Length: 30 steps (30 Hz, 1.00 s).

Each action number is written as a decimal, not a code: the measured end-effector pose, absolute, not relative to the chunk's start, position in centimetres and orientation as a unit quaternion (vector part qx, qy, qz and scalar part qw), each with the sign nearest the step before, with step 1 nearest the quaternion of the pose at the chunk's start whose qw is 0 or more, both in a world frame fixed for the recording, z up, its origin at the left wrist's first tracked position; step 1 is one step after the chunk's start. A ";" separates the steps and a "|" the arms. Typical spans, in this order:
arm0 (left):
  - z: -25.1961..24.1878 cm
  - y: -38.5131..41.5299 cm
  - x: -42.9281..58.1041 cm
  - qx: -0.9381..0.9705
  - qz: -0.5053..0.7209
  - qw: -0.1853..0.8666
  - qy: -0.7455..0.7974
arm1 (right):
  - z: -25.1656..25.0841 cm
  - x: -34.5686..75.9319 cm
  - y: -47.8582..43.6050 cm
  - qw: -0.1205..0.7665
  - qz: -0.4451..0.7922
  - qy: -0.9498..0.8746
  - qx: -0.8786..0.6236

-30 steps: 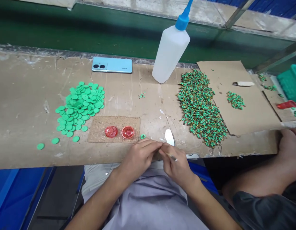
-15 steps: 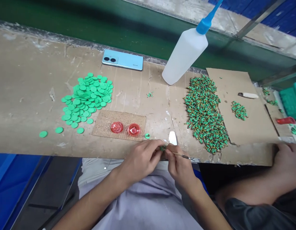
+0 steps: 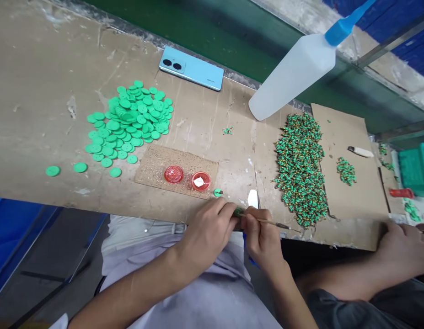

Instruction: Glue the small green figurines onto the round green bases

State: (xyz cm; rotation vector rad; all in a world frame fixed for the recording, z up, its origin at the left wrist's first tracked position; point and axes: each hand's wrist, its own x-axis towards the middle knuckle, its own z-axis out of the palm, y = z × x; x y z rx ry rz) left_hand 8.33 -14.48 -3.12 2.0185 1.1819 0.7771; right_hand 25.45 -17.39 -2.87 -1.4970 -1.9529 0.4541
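Counter: green disc pile at 10 o'clock from the hands, red dishes on cork mat at 11. Left hand grip pinched shut on small green part; right hand grip closed on thin brush, its end at the part.
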 end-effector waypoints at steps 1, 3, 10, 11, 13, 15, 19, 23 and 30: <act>-3.1 -14.4 8.2 0.771 0.300 0.346 0.443 | -3.0 25.5 -17.5 0.317 0.176 -0.738 -0.570; -3.1 -14.1 8.0 0.770 0.305 0.371 0.419 | -3.2 25.5 -17.6 0.324 0.184 -0.732 -0.571; -3.0 -13.5 7.7 0.782 0.301 0.374 0.398 | -3.5 25.6 -18.0 0.376 0.209 -0.705 -0.564; -3.0 -13.6 7.8 0.783 0.303 0.368 0.399 | -3.7 25.7 -18.1 0.384 0.215 -0.699 -0.563; -3.1 -13.7 7.9 0.785 0.312 0.353 0.402 | -4.1 25.8 -18.3 0.409 0.221 -0.683 -0.564; -3.2 -13.8 8.0 0.786 0.320 0.341 0.405 | -4.6 25.9 -18.5 0.440 0.221 -0.665 -0.561; -3.3 -13.8 8.2 0.786 0.317 0.335 0.411 | -5.3 25.9 -19.0 0.491 0.215 -0.643 -0.547; -3.2 -13.8 8.2 0.789 0.306 0.328 0.420 | -5.2 26.2 -19.2 0.525 0.208 -0.619 -0.546; -3.0 -14.0 8.4 0.787 0.314 0.322 0.423 | -4.8 27.0 -18.9 0.550 0.220 -0.588 -0.551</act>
